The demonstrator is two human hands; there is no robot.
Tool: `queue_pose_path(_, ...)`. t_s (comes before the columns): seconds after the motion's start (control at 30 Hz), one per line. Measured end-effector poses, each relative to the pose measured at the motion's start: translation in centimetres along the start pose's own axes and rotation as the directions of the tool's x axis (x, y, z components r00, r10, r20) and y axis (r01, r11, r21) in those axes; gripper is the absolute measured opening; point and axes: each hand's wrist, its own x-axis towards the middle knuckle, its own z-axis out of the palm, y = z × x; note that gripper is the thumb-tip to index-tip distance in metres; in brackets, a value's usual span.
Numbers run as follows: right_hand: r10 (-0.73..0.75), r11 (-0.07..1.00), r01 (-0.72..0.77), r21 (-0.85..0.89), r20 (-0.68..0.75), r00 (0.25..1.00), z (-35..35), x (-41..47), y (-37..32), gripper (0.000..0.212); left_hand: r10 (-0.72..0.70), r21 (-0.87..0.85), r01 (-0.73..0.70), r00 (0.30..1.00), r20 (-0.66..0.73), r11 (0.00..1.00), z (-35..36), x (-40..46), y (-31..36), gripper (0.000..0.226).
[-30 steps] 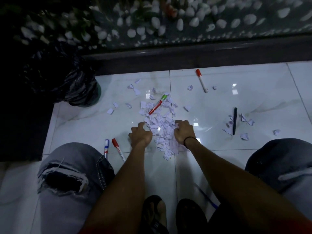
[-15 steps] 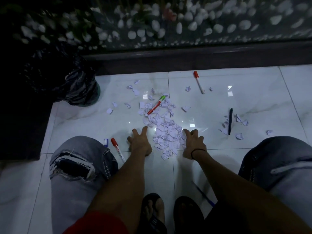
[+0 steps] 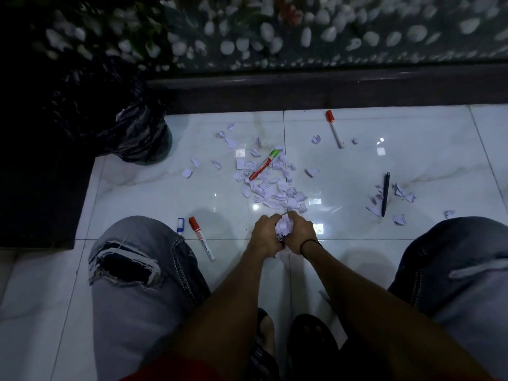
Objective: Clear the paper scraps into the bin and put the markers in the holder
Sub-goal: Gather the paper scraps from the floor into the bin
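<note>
My left hand [image 3: 263, 232] and my right hand [image 3: 299, 234] are cupped together just above the floor, gripping a bunch of paper scraps [image 3: 284, 227] between them. A pile of loose scraps [image 3: 275, 192] lies on the white tiles beyond my hands. A red marker with a green cap [image 3: 264, 164] rests on that pile. A red-capped white marker [image 3: 201, 237] and a blue-capped marker [image 3: 180, 225] lie by my left knee. Another red-capped marker [image 3: 334, 128] lies far right of centre. A black pen [image 3: 385, 193] lies among scraps [image 3: 400, 219] at the right. The bin with a black bag [image 3: 121, 127] stands at the far left.
My knees in grey jeans [image 3: 132, 270] flank my arms, with my sandalled feet [image 3: 310, 339] below. A dark raised ledge [image 3: 302, 89] runs along the far edge of the tiles, with a pebble-patterned wall behind it. A dark mat [image 3: 41, 193] lies left of the tiles.
My hands were spread flat on either side of the pile; they have swept inward and toward me, and now hold a bunch of scraps together.
</note>
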Motion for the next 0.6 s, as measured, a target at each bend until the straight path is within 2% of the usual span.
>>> queue_pose_path(0.07, -0.016, 1.0, 0.016, -0.011, 0.032, 0.999, -1.0, -0.1, -0.9, 0.044, -0.062, -0.119, 0.061, 0.998, -0.003, 0.991, -0.7, -0.4, 0.6, 0.051)
queue_pose_path(0.2, -0.132, 0.987, 0.139, -0.078, 0.08, 0.988, -4.3, -0.6, -3.6, 0.031, -0.135, -0.272, 0.124, 0.991, -0.022, 0.954, -3.7, -1.1, 2.1, 0.043)
queue_pose_path(0.27, -0.169, 0.983, 0.174, -0.053, 0.093, 0.981, -6.0, -0.9, -5.1, 0.034, -0.163, -0.38, 0.133, 0.986, -0.046, 0.915, -5.5, -1.5, 2.9, 0.039)
queue_pose_path(0.43, -0.305, 0.951, 0.307, -0.033, 0.057, 0.951, -9.0, -1.8, -10.2, 0.034, -0.158, -0.612, 0.063, 0.982, -0.103, 0.789, -10.2, -2.5, 3.7, 0.046)
queue_pose_path(0.6, -0.418, 0.908, 0.418, 0.02, 0.072, 0.905, -10.3, -1.9, -16.7, 0.031, -0.132, -0.76, -0.052, 0.975, -0.18, 0.647, -16.3, -4.3, 4.5, 0.045)
